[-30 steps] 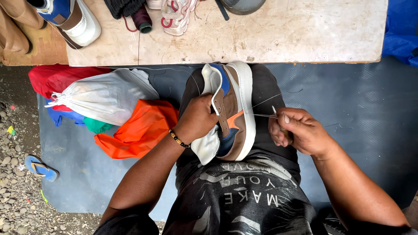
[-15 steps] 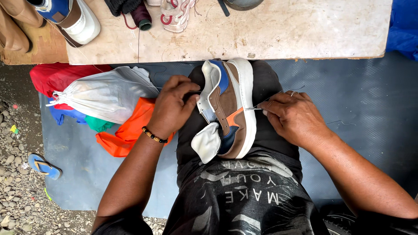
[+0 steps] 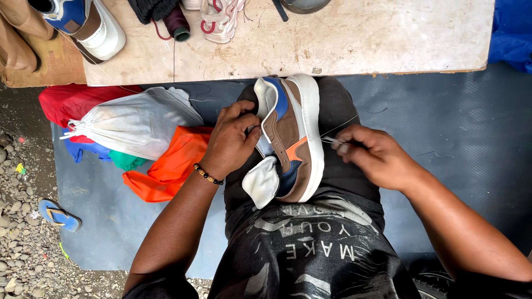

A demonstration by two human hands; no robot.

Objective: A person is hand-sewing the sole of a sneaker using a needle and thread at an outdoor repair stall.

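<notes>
At frame centre, sneaker [image 3: 291,138] stitching in hand.
Left hand [image 3: 230,138] grips the upper; right hand [image 3: 371,155] pinches needle and thread [image 3: 332,141], which likely next needs pulling taut.

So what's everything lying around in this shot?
Sneaker: one, brown, blue, orange, white sole, on lap.
Needle: one, thin, with pale thread, at sole.
Board: one, pale, top.
Spool: one, dark red, on board.
Second sneaker: one, white-blue, top left.
White bag: one, left.
Cloths: orange, red, blue, green, under bag.
Mat: one, grey-blue.
Sandal: one, blue, on gravel.
Left hand: grip on sneaker.
Right hand: pinching needle.
</notes>
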